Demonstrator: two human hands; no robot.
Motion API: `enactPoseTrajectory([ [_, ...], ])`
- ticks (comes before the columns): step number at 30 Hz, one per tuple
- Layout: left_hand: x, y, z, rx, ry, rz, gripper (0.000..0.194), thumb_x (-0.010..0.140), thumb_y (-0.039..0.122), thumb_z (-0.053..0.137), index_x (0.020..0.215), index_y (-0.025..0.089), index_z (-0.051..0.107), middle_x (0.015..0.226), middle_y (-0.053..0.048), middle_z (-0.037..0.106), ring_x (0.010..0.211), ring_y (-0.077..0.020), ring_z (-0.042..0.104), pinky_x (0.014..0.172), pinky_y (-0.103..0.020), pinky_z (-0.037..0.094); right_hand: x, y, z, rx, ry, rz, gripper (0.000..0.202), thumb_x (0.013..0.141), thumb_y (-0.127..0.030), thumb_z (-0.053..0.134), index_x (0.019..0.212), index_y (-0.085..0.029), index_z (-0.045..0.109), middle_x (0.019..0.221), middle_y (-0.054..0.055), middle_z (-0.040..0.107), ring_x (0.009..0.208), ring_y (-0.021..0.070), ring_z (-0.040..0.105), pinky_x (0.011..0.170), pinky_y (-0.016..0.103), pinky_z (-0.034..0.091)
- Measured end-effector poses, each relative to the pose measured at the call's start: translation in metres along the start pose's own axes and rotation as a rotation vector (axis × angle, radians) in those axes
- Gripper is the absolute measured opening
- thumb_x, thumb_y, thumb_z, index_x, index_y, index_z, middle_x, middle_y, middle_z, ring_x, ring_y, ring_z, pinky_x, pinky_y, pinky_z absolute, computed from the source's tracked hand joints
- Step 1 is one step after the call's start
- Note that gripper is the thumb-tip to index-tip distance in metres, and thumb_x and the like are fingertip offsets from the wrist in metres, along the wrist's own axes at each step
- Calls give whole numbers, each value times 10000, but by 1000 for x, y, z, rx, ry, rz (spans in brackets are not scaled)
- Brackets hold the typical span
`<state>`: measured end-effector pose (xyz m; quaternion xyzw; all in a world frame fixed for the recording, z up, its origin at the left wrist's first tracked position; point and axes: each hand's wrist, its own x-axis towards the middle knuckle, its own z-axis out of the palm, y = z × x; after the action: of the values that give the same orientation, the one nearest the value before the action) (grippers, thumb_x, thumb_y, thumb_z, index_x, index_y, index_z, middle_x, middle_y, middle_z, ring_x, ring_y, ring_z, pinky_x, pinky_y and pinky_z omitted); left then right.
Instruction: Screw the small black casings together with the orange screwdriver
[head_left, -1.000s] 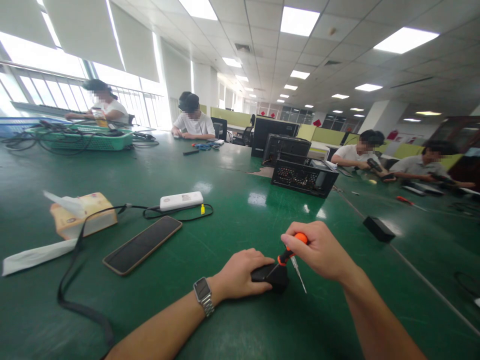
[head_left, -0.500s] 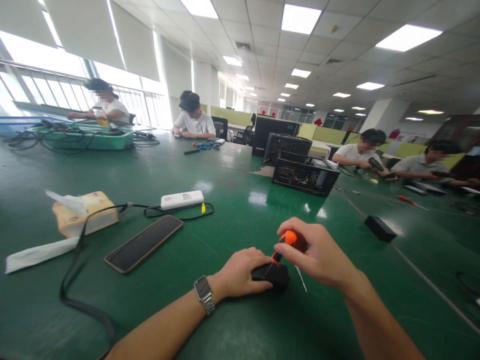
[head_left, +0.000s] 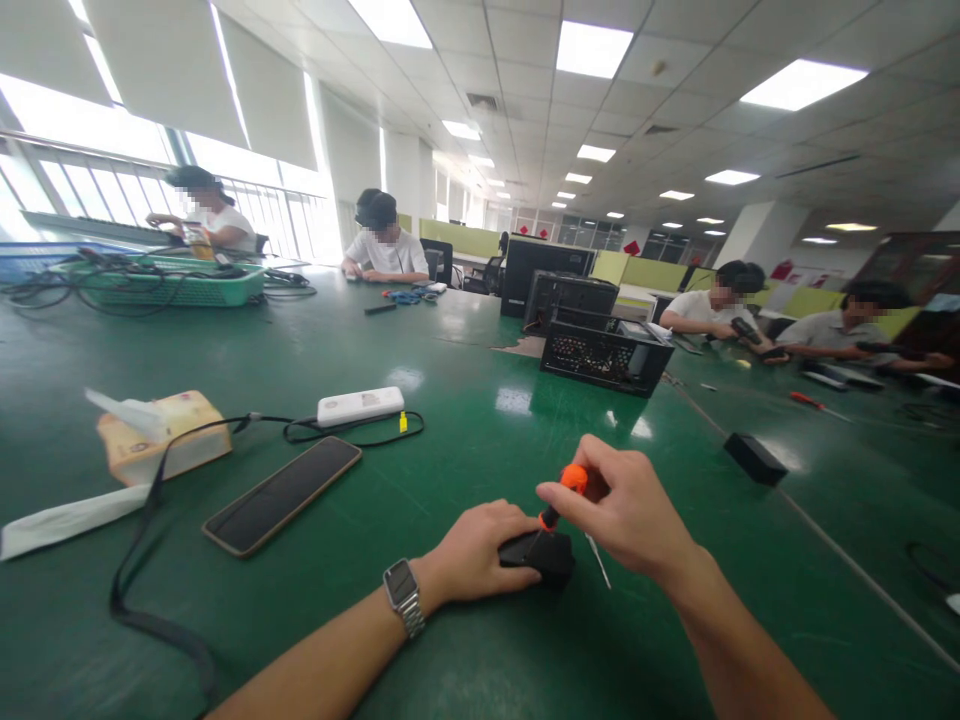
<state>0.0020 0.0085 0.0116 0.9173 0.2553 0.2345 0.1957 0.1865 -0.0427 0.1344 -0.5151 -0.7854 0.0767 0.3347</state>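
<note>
On the green table, my left hand [head_left: 476, 550] grips the left part of a small black block [head_left: 551, 560], thumb along its near side and fingers at its far side. My right hand [head_left: 626, 510] is closed round the orange and black handle of a screwdriver [head_left: 574, 480]. The screwdriver stands tilted over the block, its thin shaft reaching down to the top; whether the tip touches a screw is too small to tell. A thin silvery rod [head_left: 600, 562] lies just right of the block, partly below my right hand.
A phone [head_left: 283, 495], a white power bank [head_left: 360, 406] with a cable and a tissue pack [head_left: 165, 440] lie left. Ahead stands an open computer case [head_left: 604, 355]; right are another black block [head_left: 755, 458] and a red screwdriver [head_left: 808, 401]. People sit beyond.
The fingers of my right hand have shifted and curled in closer round the orange handle. My left hand still holds the block. The whole view has shifted slightly.
</note>
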Motion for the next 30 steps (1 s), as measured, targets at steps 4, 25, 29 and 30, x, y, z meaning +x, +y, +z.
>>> enactPoseTrajectory([
  [4, 1, 2, -2, 3, -16, -1, 373, 799, 429, 670, 1114, 237, 618, 988, -33, 668, 901, -225, 592, 790, -286, 460, 0, -2, -5, 23, -103, -47, 78, 858, -269, 552, 827, -207, 589, 688, -30, 574, 580, 115, 481, 555, 230, 354],
  [25, 0, 1, -4, -12, -25, 7, 505, 802, 416, 678, 1259, 229, 570, 1082, -57, 676, 956, -236, 608, 862, -314, 464, 9, 34, -28, -104, -10, 124, 200, 818, -298, 529, 654, -192, 574, 542, -43, 523, 501, 110, 439, 507, 240, 309],
  [29, 1, 2, -4, -10, -25, 0, 509, 798, 423, 681, 1255, 227, 575, 1075, -58, 675, 955, -235, 611, 857, -309, 470, 10, 40, -30, -131, 21, 139, 213, 812, -329, 530, 660, -192, 591, 551, -35, 543, 505, 117, 449, 513, 244, 312],
  [30, 1, 2, -4, -10, -27, -2, 509, 798, 427, 681, 1255, 226, 576, 1074, -59, 675, 957, -236, 612, 857, -308, 470, 10, 42, -29, -143, 26, 143, 217, 812, -335, 531, 660, -194, 591, 542, -37, 536, 499, 117, 444, 511, 245, 309],
])
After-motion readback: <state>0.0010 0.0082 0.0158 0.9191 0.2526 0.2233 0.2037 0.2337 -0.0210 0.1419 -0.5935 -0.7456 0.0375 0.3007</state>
